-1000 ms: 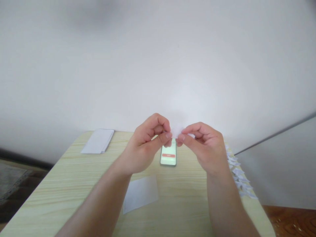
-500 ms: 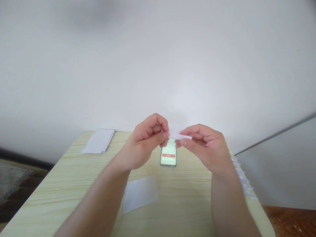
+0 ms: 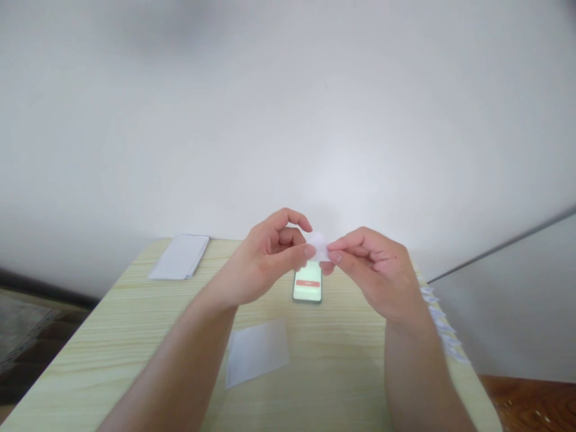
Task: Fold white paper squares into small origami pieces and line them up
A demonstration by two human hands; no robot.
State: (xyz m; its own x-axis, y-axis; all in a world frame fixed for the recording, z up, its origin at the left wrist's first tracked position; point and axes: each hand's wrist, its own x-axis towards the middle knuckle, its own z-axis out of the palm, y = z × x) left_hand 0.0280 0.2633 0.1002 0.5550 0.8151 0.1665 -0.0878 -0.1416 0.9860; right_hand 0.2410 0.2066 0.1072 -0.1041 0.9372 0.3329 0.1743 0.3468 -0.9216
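Note:
A small piece of folded white paper is held up between my two hands, above a phone on the table. My right hand pinches its right edge between thumb and forefinger. On the other side, the thumb of my left hand rests on the paper, with fingers curled behind it and the forefinger lifted off. The phone lies screen up, lit, with a red bar; its upper part is hidden by my hands and the paper.
A stack of white paper lies at the table's back left. Another white sheet is near my left forearm. Several small folded white pieces line the right edge of the wooden table. A pale wall stands behind.
My left forefinger has lifted away from the paper. The strip that stuck out to the right is now turned, and the paper looks smaller and more upright between my fingers.

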